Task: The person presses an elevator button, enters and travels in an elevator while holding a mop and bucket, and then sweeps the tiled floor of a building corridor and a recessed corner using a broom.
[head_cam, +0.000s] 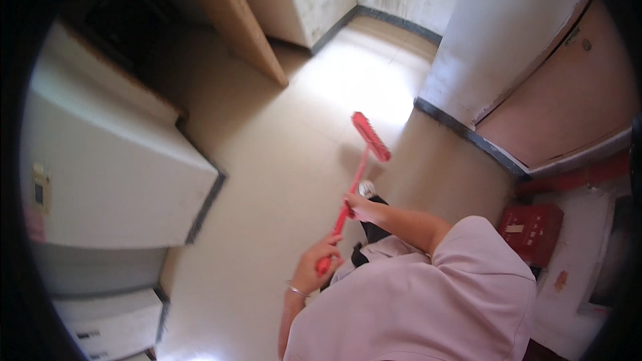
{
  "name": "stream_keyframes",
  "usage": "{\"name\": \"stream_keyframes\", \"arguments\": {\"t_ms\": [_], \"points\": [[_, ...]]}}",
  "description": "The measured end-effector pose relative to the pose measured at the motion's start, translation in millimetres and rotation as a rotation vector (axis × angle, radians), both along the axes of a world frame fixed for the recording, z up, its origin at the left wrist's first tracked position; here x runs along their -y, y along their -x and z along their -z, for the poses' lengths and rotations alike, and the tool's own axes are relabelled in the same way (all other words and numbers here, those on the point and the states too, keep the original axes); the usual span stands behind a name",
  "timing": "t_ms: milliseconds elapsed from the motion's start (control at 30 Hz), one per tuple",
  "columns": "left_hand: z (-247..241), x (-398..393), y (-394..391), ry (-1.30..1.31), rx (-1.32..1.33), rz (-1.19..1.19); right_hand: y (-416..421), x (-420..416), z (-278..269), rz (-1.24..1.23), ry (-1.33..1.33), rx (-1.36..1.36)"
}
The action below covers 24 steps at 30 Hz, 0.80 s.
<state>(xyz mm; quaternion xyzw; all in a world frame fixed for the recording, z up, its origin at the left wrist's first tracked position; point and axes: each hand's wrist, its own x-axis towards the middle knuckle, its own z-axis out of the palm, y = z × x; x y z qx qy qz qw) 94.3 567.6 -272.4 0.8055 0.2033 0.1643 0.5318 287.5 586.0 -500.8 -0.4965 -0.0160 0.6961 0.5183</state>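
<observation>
A red long-handled broom (371, 136) slants across the middle of the view, its bristled head pointing away from me. Near the handle's end, my left hand (317, 259) is closed around the grip, with a bracelet at the wrist. Further up, my right hand (357, 207) grasps the same handle. The broom head casts a shadow on the pale tiled floor (261, 170), and I cannot tell whether its bristles touch the tiles. Beyond it, bright light glares off the floor.
An open wooden door (251, 30) stands at the upper left beside a dark doorway. White walls (120, 170) with dark skirting jut out at left. To the right are a closed pinkish door (562, 90) and a red box (531, 233) with writing. My shoe (367, 188) shows below the broom head.
</observation>
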Motion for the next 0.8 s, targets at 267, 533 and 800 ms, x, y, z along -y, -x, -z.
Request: {"name": "stream_keyframes", "arguments": {"t_ms": [267,533,800], "points": [[35,-60,-117,0.088,-0.056,0.31,-116,1,17,0.322,0.453,0.132],[65,-110,-200,0.128,-0.124,0.684,-152,21,95,0.281,0.402,-0.151],[57,-185,-239,0.14,-0.094,0.67,-181,-54,30,0.486,0.492,-0.345]]}}
